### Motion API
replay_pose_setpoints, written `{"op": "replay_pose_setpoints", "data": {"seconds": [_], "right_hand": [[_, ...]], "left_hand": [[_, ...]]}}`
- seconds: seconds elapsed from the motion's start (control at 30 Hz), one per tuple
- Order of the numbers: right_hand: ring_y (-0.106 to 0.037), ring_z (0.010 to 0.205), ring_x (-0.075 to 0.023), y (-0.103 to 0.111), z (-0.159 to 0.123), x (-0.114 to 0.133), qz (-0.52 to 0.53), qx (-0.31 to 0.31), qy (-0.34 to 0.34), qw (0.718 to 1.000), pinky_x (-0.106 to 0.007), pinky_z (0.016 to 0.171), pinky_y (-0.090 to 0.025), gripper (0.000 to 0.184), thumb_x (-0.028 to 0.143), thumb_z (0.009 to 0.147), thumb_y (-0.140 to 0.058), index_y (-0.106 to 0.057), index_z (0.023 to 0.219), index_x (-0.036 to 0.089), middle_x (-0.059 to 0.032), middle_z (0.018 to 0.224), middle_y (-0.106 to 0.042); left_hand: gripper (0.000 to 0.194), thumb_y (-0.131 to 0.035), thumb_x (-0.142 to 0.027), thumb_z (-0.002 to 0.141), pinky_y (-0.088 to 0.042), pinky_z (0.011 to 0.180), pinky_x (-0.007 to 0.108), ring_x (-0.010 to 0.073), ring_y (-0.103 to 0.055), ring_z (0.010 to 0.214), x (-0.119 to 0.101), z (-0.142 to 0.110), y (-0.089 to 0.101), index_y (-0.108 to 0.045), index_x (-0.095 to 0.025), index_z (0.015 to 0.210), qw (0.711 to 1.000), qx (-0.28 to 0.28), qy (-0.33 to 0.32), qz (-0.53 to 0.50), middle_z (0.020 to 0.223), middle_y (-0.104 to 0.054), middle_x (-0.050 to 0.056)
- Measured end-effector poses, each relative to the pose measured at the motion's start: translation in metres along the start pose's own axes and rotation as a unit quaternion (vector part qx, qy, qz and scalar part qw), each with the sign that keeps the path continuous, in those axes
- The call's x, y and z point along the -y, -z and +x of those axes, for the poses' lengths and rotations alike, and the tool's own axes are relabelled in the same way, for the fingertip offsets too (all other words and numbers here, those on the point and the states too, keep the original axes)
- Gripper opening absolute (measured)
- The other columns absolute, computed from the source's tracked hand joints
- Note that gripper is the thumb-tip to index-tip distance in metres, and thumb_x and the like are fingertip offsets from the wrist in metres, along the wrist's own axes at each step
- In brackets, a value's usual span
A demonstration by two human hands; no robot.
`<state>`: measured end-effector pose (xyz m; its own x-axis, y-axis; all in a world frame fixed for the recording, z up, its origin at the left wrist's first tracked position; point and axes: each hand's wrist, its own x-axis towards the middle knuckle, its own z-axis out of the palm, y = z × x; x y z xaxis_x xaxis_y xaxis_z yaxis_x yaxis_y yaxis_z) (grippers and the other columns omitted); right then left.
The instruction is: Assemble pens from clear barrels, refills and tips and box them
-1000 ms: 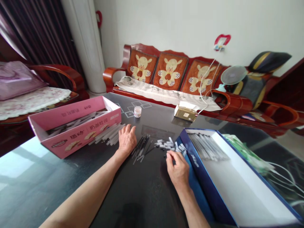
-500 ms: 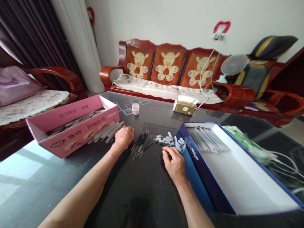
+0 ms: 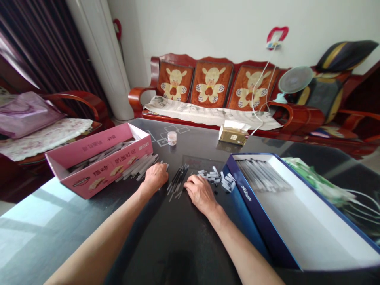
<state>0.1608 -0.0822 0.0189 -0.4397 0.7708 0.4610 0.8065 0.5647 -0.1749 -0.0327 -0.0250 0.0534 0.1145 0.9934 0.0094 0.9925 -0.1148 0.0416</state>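
My left hand (image 3: 156,175) is closed, resting on the dark table beside a fan of pale translucent tubes (image 3: 138,167). Whatever its fingers hold is hidden, though pale tips show by the knuckles. My right hand (image 3: 201,192) has its fingers bent together, fingertips at the right edge of a small pile of thin dark rods (image 3: 177,180). What lies in that pinch is too small to make out. Just behind the right hand is a heap of short whitish caps (image 3: 227,181), reaching to the wall of the blue box.
At left stands a pink carton (image 3: 109,168) with more tubes inside. An open blue box (image 3: 255,213) on the right holds a row of pen-like sticks (image 3: 263,174). Farther back are a small jar (image 3: 171,139) and a tissue pack (image 3: 233,135). A green-white plastic bag (image 3: 320,180) lies far right.
My right hand has moved left, from the whitish caps to the pile of dark rods. My left hand stays beside the pale tubes. The view has shifted slightly.
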Motion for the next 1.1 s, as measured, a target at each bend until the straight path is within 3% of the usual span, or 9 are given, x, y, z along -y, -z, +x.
{"op": "replay_pose_setpoints", "data": {"seconds": [0.23, 0.37, 0.43, 0.53, 0.6, 0.67, 0.83, 0.97, 1.1], "right_hand": [[-0.059, 0.089, -0.0191, 0.011, -0.001, 0.002, 0.054, -0.069, 0.023, 0.996, -0.034, 0.082, -0.047, 0.015, 0.014, 0.090, -0.050, -0.065, 0.091, 0.020, -0.0065, 0.094, -0.065], [-0.061, 0.094, -0.0192, 0.019, -0.009, 0.005, 0.142, -0.192, -0.047, 0.970, -0.036, 0.088, -0.049, 0.015, 0.017, 0.091, -0.047, -0.061, 0.096, 0.020, -0.0071, 0.096, -0.066], [-0.062, 0.093, -0.0189, 0.019, -0.013, 0.005, 0.171, -0.243, -0.085, 0.951, -0.036, 0.087, -0.050, 0.014, 0.018, 0.090, -0.048, -0.060, 0.096, 0.020, -0.0069, 0.094, -0.067], [-0.065, 0.086, -0.0179, 0.017, -0.017, 0.004, 0.214, -0.286, -0.153, 0.922, -0.035, 0.081, -0.053, 0.011, 0.020, 0.090, -0.049, -0.059, 0.094, 0.020, -0.0068, 0.091, -0.069], [-0.066, 0.082, -0.0170, 0.015, -0.018, 0.002, 0.269, -0.302, -0.200, 0.892, -0.033, 0.077, -0.054, 0.010, 0.023, 0.089, -0.050, -0.058, 0.094, 0.019, -0.0073, 0.091, -0.069], [-0.066, 0.084, -0.0169, 0.012, -0.017, 0.000, 0.343, -0.318, -0.234, 0.853, -0.034, 0.077, -0.055, 0.013, 0.026, 0.088, -0.051, -0.055, 0.098, 0.019, -0.0083, 0.094, -0.068], [-0.067, 0.082, -0.0182, 0.005, -0.016, -0.008, 0.464, -0.335, -0.298, 0.764, -0.036, 0.074, -0.057, 0.043, 0.030, 0.083, -0.057, -0.044, 0.122, 0.018, -0.0072, 0.090, -0.066], [-0.066, 0.074, -0.0164, 0.008, -0.017, -0.015, 0.507, -0.329, -0.315, 0.732, -0.034, 0.072, -0.056, 0.066, 0.029, 0.080, -0.061, -0.030, 0.137, 0.019, -0.0027, 0.083, -0.065], [-0.064, 0.068, -0.0129, 0.016, -0.019, -0.023, 0.530, -0.337, -0.332, 0.703, -0.030, 0.069, -0.054, 0.077, 0.027, 0.077, -0.065, -0.023, 0.142, 0.025, 0.0004, 0.085, -0.066]], "left_hand": [[0.035, -0.041, -0.013, 0.083, -0.052, 0.073, 0.033, 0.0239, -0.068, 0.085, -0.004, 0.000, 0.008, -0.064, -0.019, 0.109, 1.000, 0.017, -0.010, 0.009, 0.088, -0.070, 0.013], [0.037, -0.040, -0.020, 0.085, -0.052, 0.077, 0.031, 0.0215, -0.067, 0.086, 0.000, 0.003, 0.004, -0.067, -0.020, 0.110, 0.989, -0.087, -0.050, -0.104, 0.093, -0.069, 0.010], [0.036, -0.040, -0.023, 0.084, -0.053, 0.075, 0.029, 0.0191, -0.068, 0.080, -0.003, 0.005, -0.002, -0.070, -0.017, 0.104, 0.956, -0.118, -0.067, -0.259, 0.089, -0.070, 0.009], [0.041, -0.038, -0.027, 0.083, -0.054, 0.064, 0.027, 0.0163, -0.067, 0.066, -0.016, 0.004, -0.016, -0.067, -0.011, 0.108, 0.860, -0.047, -0.086, -0.500, 0.082, -0.070, 0.007], [0.043, -0.043, -0.029, 0.082, -0.054, 0.063, 0.028, 0.0174, -0.067, 0.070, -0.026, 0.000, -0.026, -0.063, -0.010, 0.114, 0.810, -0.037, -0.125, -0.573, 0.087, -0.070, 0.008], [0.041, -0.047, -0.029, 0.082, -0.054, 0.066, 0.028, 0.0166, -0.067, 0.073, -0.033, -0.004, -0.032, -0.061, -0.012, 0.116, 0.806, -0.080, -0.157, -0.565, 0.089, -0.069, 0.007], [0.023, -0.055, -0.032, 0.087, -0.051, 0.072, 0.029, 0.0169, -0.060, 0.079, -0.033, -0.008, -0.032, -0.066, -0.021, 0.104, 0.905, -0.254, -0.204, -0.274, 0.085, -0.062, 0.005], [0.019, -0.050, -0.028, 0.091, -0.050, 0.085, 0.032, 0.0195, -0.058, 0.094, -0.029, -0.006, -0.032, -0.064, -0.018, 0.098, 0.892, -0.314, -0.257, -0.201, 0.101, -0.060, 0.009], [0.036, -0.038, -0.013, 0.092, -0.049, 0.087, 0.027, 0.0159, -0.057, 0.100, -0.033, -0.007, -0.039, -0.048, -0.014, 0.127, 0.868, -0.270, -0.339, -0.241, 0.111, -0.058, 0.011]]}}
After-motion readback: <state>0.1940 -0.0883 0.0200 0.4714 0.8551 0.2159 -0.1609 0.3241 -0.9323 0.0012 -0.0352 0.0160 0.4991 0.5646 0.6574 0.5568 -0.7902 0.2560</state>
